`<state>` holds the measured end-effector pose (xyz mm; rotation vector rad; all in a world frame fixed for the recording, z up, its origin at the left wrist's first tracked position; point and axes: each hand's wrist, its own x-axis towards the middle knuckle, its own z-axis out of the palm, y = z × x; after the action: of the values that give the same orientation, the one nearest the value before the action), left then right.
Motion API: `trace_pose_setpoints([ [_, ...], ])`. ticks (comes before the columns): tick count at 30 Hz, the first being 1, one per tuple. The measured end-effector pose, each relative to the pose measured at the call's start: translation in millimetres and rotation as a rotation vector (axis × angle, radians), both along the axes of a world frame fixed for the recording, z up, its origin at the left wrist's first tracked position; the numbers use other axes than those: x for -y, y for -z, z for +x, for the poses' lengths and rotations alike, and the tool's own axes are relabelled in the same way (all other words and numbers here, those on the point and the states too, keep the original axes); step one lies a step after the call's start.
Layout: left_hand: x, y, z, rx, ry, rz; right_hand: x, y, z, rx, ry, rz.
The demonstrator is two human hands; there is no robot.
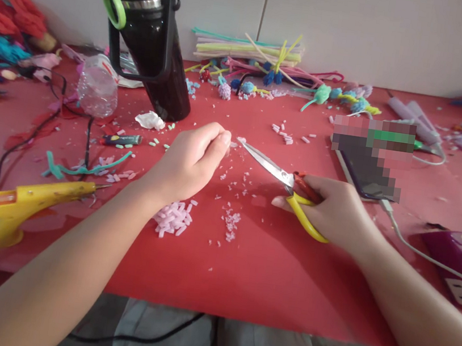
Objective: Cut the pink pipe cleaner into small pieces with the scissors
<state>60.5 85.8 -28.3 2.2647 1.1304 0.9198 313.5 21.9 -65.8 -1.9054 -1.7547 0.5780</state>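
My right hand [333,210] grips scissors [268,167] with yellow and red handles. Their blades look closed or nearly so, and the tip points at my left fingertips. My left hand [199,157] is closed in a pinch on a small pale pink piece [234,145], mostly hidden by the fingers. A further pink bit [241,139] shows at the blade tip. Below my left wrist lies a pile of short fuzzy pink pieces [173,219]. Fine pink trimmings [231,224] are scattered to the right of that pile.
A yellow glue gun [29,202] with a black cord lies at left. Behind it stand a black bottle [155,42] and a clear plastic cup [98,88]. Pipe cleaners [248,49] are stacked along the wall. A phone [364,169] on a cable and a purple power strip [458,268] lie at right.
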Motion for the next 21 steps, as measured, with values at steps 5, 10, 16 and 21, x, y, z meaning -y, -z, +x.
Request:
trace_pose_setpoints([
  [5,0.4,-0.8,-0.1,-0.014,-0.014,0.006,1.1,-3.7,-0.9,-0.001,-0.014,0.002],
  [10,0.5,-1.7,0.9,-0.018,-0.019,0.0,1.1,-1.2,0.3,0.024,-0.002,-0.023],
  [16,0.9,-1.8,1.5,-0.018,-0.015,0.016,0.8,2.2,1.4,0.036,-0.001,-0.03],
  [21,0.4,-0.5,0.4,-0.021,-0.013,0.006,0.4,4.2,2.5,0.031,-0.004,-0.014],
])
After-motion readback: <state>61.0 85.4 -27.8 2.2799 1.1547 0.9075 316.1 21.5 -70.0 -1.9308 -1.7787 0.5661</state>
